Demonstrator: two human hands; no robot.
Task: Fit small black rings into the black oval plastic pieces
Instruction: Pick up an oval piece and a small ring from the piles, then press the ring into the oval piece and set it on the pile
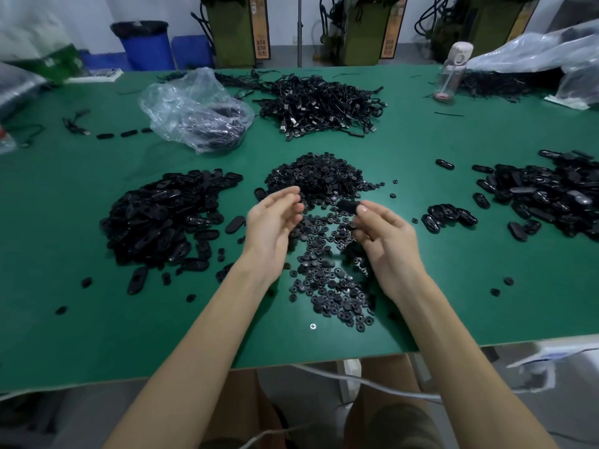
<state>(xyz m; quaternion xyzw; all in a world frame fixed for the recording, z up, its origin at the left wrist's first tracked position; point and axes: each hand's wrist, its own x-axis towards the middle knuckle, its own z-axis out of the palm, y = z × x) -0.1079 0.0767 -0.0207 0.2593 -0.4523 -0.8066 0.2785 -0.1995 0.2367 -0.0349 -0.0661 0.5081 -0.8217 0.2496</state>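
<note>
**Two hands over the ring heap on a green bench**

The green table (421, 286) fills most of the view, in a workshop with olive-green machines (236, 30) along the back wall and a blue bin (146, 43) at the far left. Towards the far edge lie a tangled pile of black cables (324, 105), a crumpled clear plastic bag (194, 111) with more dark parts inside, and a clear water bottle (452, 69). A screw head (312, 326) shows in the tabletop near the front edge.

Nearer the person, a heap of small black rings (317, 179) sits in the middle and spreads down between the forearms. A left pile of oval pieces (155, 222) lies to one side, and a right pile of oval pieces (544, 196) to the other (with a few strays scattered round each).

Both bare forearms reach forward over the table's front edge. The left hand (272, 222) is raised above the rings, palm turned inward, fingers loosely extended and a little spread; nothing can be made out between them. The right hand (385, 234) faces it, palm inward, fingers curled. It pinches a black oval piece (348, 205) between thumb and fingertips, and the piece sticks out towards the left hand. The left fingertips are close to it but apart from it, and both hands hang directly over the ring heap.
</note>
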